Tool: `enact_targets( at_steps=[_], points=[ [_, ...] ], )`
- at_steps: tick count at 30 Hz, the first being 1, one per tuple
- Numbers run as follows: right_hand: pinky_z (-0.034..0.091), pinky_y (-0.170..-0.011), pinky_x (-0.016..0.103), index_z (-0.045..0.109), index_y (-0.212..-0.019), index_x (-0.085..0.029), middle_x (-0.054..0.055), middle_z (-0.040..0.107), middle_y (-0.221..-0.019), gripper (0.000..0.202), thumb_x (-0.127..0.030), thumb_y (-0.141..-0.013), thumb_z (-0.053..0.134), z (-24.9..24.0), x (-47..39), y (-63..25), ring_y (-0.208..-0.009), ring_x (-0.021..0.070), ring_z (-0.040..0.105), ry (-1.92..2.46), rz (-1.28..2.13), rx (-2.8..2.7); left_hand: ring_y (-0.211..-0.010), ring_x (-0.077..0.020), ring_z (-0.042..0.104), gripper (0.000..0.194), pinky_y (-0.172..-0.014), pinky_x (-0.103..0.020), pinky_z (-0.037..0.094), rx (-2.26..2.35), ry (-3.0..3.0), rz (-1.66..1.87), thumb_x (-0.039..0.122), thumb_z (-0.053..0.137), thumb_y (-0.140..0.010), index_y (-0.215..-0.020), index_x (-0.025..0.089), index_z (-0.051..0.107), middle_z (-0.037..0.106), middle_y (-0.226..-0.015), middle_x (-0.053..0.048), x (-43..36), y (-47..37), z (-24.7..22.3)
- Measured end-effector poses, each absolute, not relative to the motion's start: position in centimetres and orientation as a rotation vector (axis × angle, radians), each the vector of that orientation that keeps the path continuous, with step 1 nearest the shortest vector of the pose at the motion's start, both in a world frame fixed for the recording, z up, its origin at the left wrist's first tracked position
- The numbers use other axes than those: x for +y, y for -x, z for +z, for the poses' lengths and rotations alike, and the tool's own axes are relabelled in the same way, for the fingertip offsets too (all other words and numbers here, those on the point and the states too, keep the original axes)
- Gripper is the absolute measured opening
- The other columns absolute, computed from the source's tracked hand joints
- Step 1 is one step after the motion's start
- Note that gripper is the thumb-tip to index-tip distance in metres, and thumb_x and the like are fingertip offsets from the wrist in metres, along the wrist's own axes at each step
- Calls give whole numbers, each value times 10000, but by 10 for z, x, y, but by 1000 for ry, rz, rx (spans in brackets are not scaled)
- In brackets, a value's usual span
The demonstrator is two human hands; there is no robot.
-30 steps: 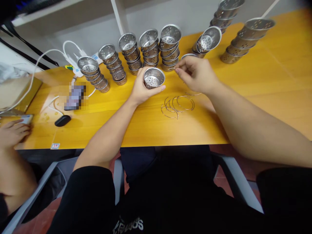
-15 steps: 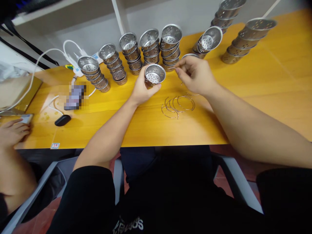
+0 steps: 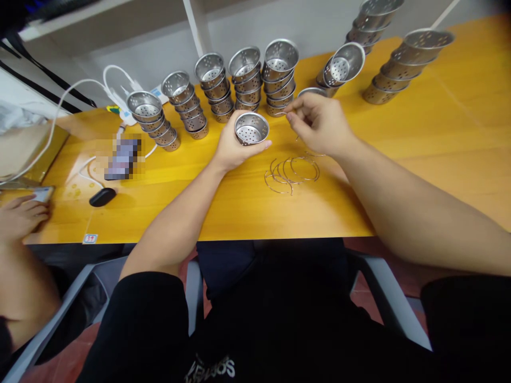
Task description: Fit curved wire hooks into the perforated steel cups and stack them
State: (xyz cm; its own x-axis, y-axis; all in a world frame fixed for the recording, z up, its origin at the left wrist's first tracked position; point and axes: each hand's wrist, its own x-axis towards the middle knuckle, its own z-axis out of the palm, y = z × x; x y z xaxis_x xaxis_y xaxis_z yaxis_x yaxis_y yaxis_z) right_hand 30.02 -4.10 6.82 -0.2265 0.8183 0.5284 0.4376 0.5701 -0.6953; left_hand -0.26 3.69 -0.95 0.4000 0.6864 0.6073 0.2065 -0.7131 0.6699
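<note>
A perforated metal cup [image 3: 252,129] is in my left hand [image 3: 231,144], its open mouth facing up toward me, with the thumb along its near side. To the right, my right hand [image 3: 315,119] pinches a thin wire ring [image 3: 280,113] between thumb and fingertips; most of that ring is hidden. Several thin wire rings [image 3: 297,169] lie overlapping on the yellow table [image 3: 239,213], below and between my hands. Just behind my right hand stands another metal cup [image 3: 312,91], partly covered by the fingers.
Stacks of perforated cups [image 3: 279,69] line the back of the table, with more stacks [image 3: 393,69] at the right. A phone [image 3: 123,158], a black oval device [image 3: 102,197] and white cables lie left. Another person's hand [image 3: 24,215] rests at the far left.
My left hand has tilted the cup and lowered it slightly, and its thumb has stretched further right. My right hand has hardly moved.
</note>
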Motion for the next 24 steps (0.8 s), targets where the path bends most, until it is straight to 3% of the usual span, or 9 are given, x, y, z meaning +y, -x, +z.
enact_targets(
  at_steps=[5,11,14,18,24],
  points=[
    [510,-745,499,788,-1131,-371,3,536,-754,594,-961,-1136,852,72,-44,-299,-722,263,489,1018,542,-1830,-1509,-352,841,1160,-1428,-601,653,683,-2172,1336,987,1032,-884,-1714,329,558,781,-1605,-120,48,2,-20],
    [473,-740,472,786,-1155,-358,-5,565,-772,554,-908,-1196,826,72,-45,-301,-728,242,486,1005,527,-1863,-1668,-384,770,1137,-1471,-604,628,533,-2179,1380,1059,805,-1026,-1859,359,476,683,-1800,-162,60,2,-32],
    [461,-751,463,789,-1173,-347,-18,567,-768,508,-849,-1218,858,70,-42,-303,-717,223,472,974,519,-1863,-1685,-400,748,1167,-1511,-628,594,634,-2212,1344,1009,970,-933,-1818,362,571,690,-1771,-148,55,1,-29],
    [438,-741,460,791,-1178,-328,-28,561,-760,476,-794,-1235,866,68,-40,-303,-691,207,466,939,508,-1873,-1491,-354,806,1105,-1445,-635,639,659,-2201,1371,955,1103,-825,-1659,348,707,738,-1552,-93,47,0,-21],
    [476,-738,464,783,-1146,-354,-19,556,-747,538,-877,-1169,907,72,-44,-301,-725,228,475,993,574,-1827,-1486,-330,795,1069,-1444,-628,621,654,-2140,1314,919,1095,-879,-1655,328,657,736,-1527,-83,46,2,-23]
  ],
)
